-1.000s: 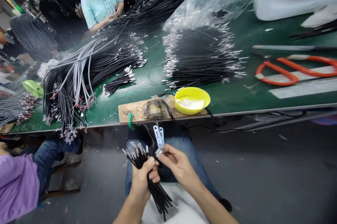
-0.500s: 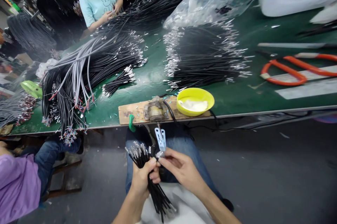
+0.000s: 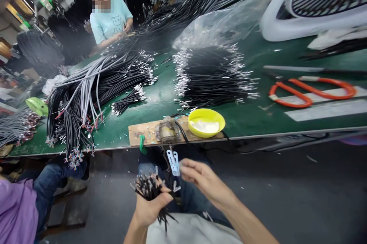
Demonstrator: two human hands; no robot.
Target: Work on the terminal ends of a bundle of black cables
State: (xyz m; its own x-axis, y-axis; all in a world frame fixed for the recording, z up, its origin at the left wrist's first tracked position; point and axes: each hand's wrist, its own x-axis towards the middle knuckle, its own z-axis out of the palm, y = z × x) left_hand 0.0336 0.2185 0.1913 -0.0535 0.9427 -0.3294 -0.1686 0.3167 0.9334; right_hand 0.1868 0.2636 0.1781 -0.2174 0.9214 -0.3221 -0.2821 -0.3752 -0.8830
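Black wire bundle w/ metal-tipped ends [image 3: 150,190] sits clamped in left hand [image 3: 149,207]; right hand [image 3: 200,179] (fingers loosely curled, holding nothing) hovers beside small blue-white metal clip [image 3: 173,161] hanging under green table edge [image 3: 258,129], near yellow plastic bowl [image 3: 207,122].

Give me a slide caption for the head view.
Left hand grips a black wire bundle; right hand reaches toward it.

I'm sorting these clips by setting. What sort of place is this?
Likely a cable-assembly workshop: heaps of black cut wires on a green workbench, and the left hand gripping a black wire bundle.
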